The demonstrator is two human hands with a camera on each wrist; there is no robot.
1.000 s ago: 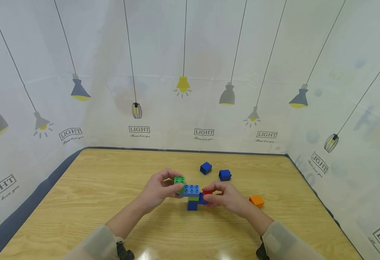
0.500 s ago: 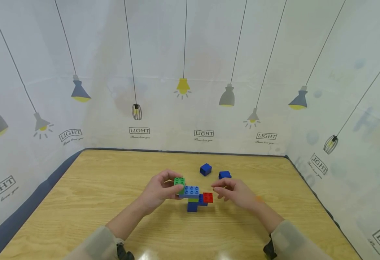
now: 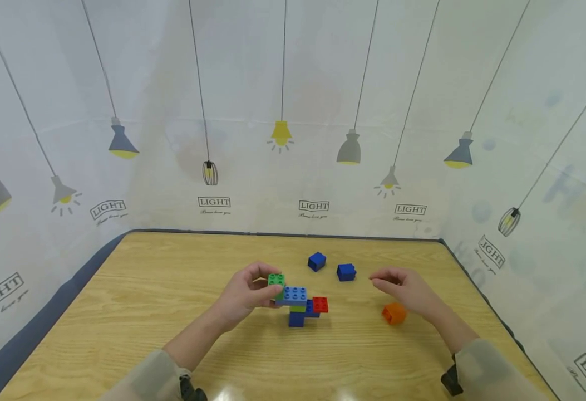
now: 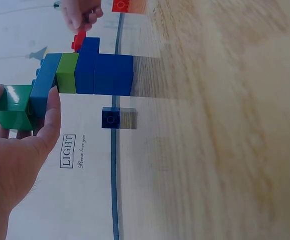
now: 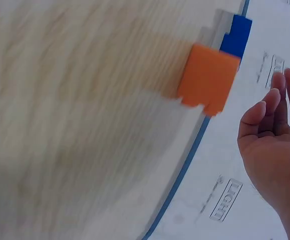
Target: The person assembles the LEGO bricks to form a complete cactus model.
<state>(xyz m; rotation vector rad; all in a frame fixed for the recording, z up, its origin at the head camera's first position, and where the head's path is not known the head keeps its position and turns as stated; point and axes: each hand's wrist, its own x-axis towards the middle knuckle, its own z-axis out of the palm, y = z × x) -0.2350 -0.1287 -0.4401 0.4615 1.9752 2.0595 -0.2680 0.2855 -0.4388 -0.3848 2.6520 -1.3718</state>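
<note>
Tabletop (image 3: 147, 289) — studs (image 3: 276, 276) atop green brick (image 3: 276, 282), head-view only

The table (image 3: 147, 289) (wooden) bears joined bricks (image 3: 295, 296) — plus three loose bricks (image 3: 316, 262) (image 3: 345, 273) (image 3: 394, 314).

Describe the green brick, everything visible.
The green brick is glossy and looks like plastic, with four round studs on its top face. It sits upright, studs up, at the left end of the light-blue brick in the head view, topping the assembly. The left hand grips it, hiding part of its sides. Whether it's fully pressed down, can't tell.
</note>
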